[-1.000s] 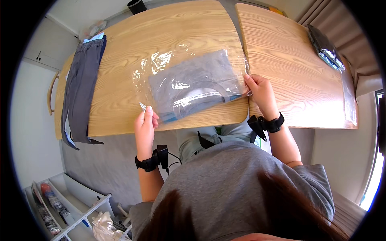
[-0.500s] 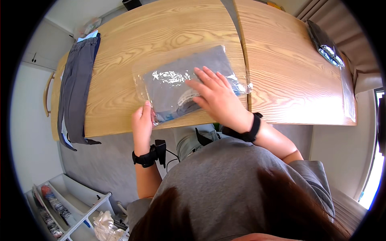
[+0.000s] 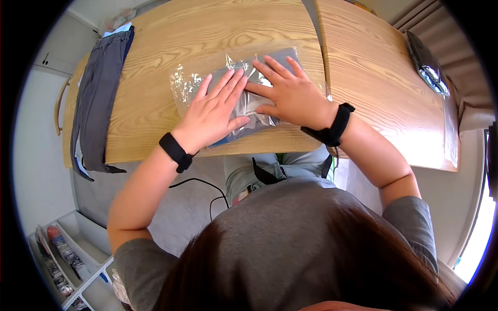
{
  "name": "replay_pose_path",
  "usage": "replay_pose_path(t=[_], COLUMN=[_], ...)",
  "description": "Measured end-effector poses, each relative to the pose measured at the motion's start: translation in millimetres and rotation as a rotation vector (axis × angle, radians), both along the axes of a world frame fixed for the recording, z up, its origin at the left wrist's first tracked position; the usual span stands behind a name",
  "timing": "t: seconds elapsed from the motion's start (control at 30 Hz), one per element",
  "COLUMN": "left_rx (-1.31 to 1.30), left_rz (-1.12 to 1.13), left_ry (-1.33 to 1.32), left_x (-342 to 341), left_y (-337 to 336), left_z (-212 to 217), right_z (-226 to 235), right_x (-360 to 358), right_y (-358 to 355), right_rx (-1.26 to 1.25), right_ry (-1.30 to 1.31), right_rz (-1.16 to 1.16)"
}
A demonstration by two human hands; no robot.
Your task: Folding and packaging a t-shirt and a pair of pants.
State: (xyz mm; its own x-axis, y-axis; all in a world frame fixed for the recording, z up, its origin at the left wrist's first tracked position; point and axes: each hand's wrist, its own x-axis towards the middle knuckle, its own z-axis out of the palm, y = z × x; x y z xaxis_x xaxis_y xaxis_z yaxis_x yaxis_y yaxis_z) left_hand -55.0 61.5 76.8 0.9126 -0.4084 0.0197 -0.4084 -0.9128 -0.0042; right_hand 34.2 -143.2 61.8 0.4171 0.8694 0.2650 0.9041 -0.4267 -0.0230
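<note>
A clear plastic bag [image 3: 181, 85] with a folded grey garment [image 3: 285, 54] inside lies near the front edge of the table. My left hand [image 3: 212, 106] rests flat on the left part of the bag, fingers stretched away from me. On the right part lies my right hand [image 3: 293, 93], palm down with its fingers spread. The two hands' fingertips come close together over the middle of the bag. Both palms cover much of the garment. Some blue shows at the bag's near edge, beside my left hand.
Grey trousers [image 3: 101, 93] hang over the table's left end, with light blue and navy cloth beneath them. A dark packaged item [image 3: 425, 62] lies at the far right. The wooden table [image 3: 150, 129] has a seam right of the bag. Bins [image 3: 85, 241] stand low at the left.
My left hand has let go of the bag's near left corner and moved onto its top. The right hand has shifted slightly, fingers now spread wider. The plastic looks more wrinkled.
</note>
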Motion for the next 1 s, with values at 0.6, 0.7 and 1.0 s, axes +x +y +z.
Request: replay_pose_path(t=[0.6, 0.7, 1.0], left_rx=[-0.148, -0.143, -0.117], left_rz=[0.001, -0.011, 0.019], left_ry=[0.073, 0.11, 0.063], left_x=[5, 6, 7], left_y=[-1, -1, -6], left_z=[-17, -17, -18], right_z=[-7, -9, -14], right_x=[6, 7, 7], right_y=[-6, -5, -4], right_rx=[-0.159, -0.163, -0.141], right_ry=[0.334, 0.339, 0.311], right_rz=[0.017, 0.013, 0.009])
